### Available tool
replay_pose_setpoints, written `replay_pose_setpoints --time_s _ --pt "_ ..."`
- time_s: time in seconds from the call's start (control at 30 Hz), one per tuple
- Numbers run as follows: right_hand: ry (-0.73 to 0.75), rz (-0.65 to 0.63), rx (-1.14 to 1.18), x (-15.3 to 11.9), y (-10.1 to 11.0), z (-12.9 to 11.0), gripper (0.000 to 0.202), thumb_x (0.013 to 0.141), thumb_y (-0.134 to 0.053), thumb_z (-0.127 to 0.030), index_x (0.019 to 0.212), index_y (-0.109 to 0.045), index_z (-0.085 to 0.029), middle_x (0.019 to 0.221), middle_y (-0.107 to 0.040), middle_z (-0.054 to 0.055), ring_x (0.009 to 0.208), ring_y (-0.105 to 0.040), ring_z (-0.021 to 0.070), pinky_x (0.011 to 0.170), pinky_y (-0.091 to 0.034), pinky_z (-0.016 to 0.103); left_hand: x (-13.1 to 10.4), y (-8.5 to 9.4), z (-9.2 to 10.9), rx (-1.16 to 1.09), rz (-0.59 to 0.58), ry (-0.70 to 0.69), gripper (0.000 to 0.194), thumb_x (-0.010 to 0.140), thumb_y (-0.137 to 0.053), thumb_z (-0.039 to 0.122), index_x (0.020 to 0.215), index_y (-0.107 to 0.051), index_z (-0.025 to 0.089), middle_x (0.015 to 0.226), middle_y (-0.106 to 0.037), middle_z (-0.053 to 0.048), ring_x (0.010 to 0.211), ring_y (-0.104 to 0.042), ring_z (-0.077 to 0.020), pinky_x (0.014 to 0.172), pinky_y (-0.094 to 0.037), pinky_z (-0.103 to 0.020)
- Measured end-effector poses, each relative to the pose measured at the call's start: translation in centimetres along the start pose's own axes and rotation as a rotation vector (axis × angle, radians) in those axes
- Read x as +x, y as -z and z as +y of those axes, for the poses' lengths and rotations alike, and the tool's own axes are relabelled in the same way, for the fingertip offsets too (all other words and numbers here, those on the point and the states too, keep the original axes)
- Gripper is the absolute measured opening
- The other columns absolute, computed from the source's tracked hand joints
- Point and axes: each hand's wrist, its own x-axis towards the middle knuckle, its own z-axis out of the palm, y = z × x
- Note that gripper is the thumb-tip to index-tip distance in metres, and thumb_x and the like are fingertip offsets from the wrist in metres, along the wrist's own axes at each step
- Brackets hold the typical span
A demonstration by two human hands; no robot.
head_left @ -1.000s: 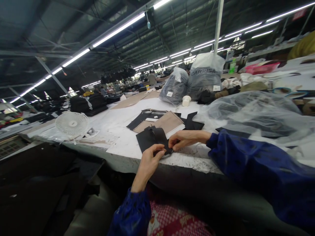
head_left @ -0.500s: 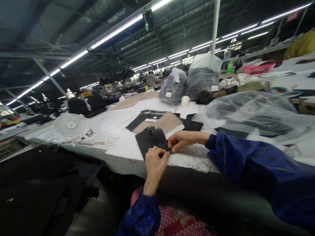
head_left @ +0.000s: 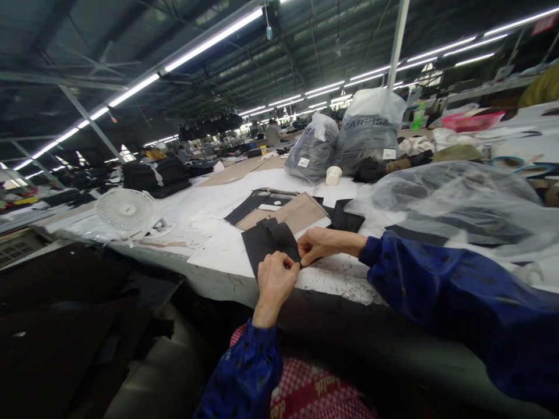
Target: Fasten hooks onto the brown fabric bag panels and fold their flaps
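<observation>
Black panel (head_left: pixel 257 247) is lying near the front edge of the tabletop (head_left: pixel 213 253), its far side partly overlapping a tan panel (head_left: pixel 304 210). It is looking light, thin and flexible, probably resisting a little at folds and hardly fragile; its edges and corners are seemingly offering the surest hold. The left hand (head_left: pixel 276 279) is pinching its near right corner between thumb and fingers. The right hand (head_left: pixel 318 243) is bending its fingers against that corner, just beside; whether they are gripping or only pressing, I cannot tell.
</observation>
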Motion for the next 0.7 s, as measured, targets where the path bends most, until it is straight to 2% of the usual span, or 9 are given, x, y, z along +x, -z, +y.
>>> replay_pose_setpoints --time_s 0.13,0.2,0.33,0.43,0.53,0.63,0.7 --pt "-0.019 0.001 -0.081 0.4 0.1 -0.2 0.014 0.071 -0.072 -0.026 0.074 -0.068 -0.014 0.065 -0.063 -0.001 0.063 -0.054 0.0124 0.056 -0.036 0.022 0.0 0.0 -0.5 -0.035 -0.013 -0.031 0.015 0.075 -0.063 0.019 0.061 -0.064 0.019 0.077 -0.068 -0.006 0.082 -0.059 -0.0225 0.073 -0.039 -0.033" --pt "-0.040 0.040 -0.139 0.5 0.0 -0.5 0.015 0.068 -0.074 -0.026 0.074 -0.069 -0.014 0.067 -0.063 0.001 0.065 -0.055 0.0151 0.056 -0.035 0.024 0.1 -0.1 -0.6 -0.051 -0.008 -0.048 0.015 0.075 -0.062 0.019 0.060 -0.064 0.018 0.076 -0.067 -0.006 0.082 -0.059 -0.0230 0.073 -0.039 -0.033" --pt "-0.012 0.132 -0.210 0.4 -0.3 -1.4 0.021 0.064 -0.073 -0.015 0.084 -0.069 -0.014 0.083 -0.066 0.006 0.079 -0.058 0.0200 0.061 -0.035 0.026 0.7 -0.5 -1.1 -0.113 0.019 -0.074 0.013 0.073 -0.063 0.016 0.060 -0.065 0.018 0.074 -0.066 -0.007 0.084 -0.058 -0.0248 0.075 -0.038 -0.035" --pt "0.067 0.061 -0.151 0.4 -0.3 -1.3 0.022 0.067 -0.066 -0.007 0.088 -0.070 -0.015 0.081 -0.068 0.003 0.075 -0.059 0.0149 0.064 -0.039 0.022 1.3 -0.5 -2.0 -0.227 -0.006 -0.091 0.012 0.072 -0.067 0.022 0.061 -0.068 0.018 0.072 -0.067 -0.006 0.080 -0.060 -0.0234 0.074 -0.041 -0.034" --pt "0.102 -0.008 -0.059 0.6 -0.2 -0.4 0.020 0.074 -0.062 -0.012 0.091 -0.071 -0.013 0.079 -0.069 0.002 0.072 -0.061 0.0131 0.064 -0.043 0.021 1.5 0.0 -3.3 -0.384 -0.053 -0.098 0.019 0.078 -0.063 0.033 0.074 -0.073 0.017 0.077 -0.070 -0.006 0.077 -0.064 -0.0201 0.071 -0.046 -0.031" --pt "0.110 -0.012 0.006 0.9 -0.3 0.6 0.022 0.074 -0.064 -0.017 0.094 -0.072 -0.011 0.080 -0.071 0.004 0.072 -0.062 0.0142 0.064 -0.045 0.021 0.9 0.7 -4.4 -0.507 -0.013 -0.084 0.026 0.081 -0.061 0.034 0.096 -0.070 0.016 0.091 -0.071 -0.007 0.084 -0.065 -0.0186 0.076 -0.049 -0.030" --pt "0.109 -0.003 0.033 1.0 -0.4 0.9 0.022 0.073 -0.065 -0.018 0.092 -0.073 -0.011 0.080 -0.071 0.004 0.071 -0.062 0.0144 0.064 -0.045 0.021 0.2 0.9 -4.6 -0.496 0.025 -0.125 0.024 0.076 -0.067 0.033 0.095 -0.069 0.018 0.091 -0.070 -0.006 0.086 -0.062 -0.0193 0.080 -0.047 -0.032"
